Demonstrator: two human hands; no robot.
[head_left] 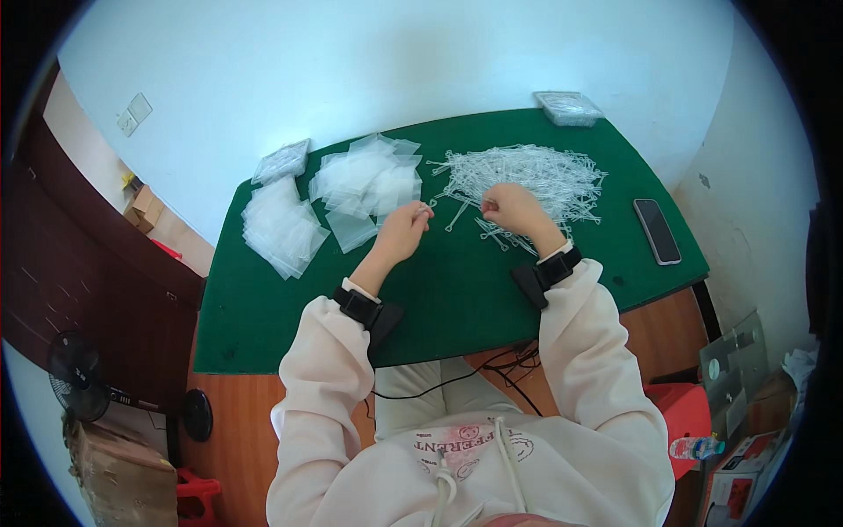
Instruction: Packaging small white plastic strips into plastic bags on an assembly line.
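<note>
My left hand (402, 232) is closed over the green table, fingers pinched together, and the looped tip of a clear plastic stick (432, 203) pokes out past them. The rest of that stick is hidden by the fingers. At the near edge of a heap of clear plastic sticks with looped ends (527, 171), my right hand (516, 209) is closed too, thumb against the curled fingers. Whatever it pinches is too small to make out. Between the hands lies a single loose stick (457, 216), and several more spread below the right hand.
Clear zip bags lie in a wide pile (369, 180) and a neater stack (279, 230) on the left. Wrapped packs stand at the back left (283, 162) and back right (569, 109). A phone (657, 231) rests near the right edge. Black cables (500, 367) hang below the table (255, 338).
</note>
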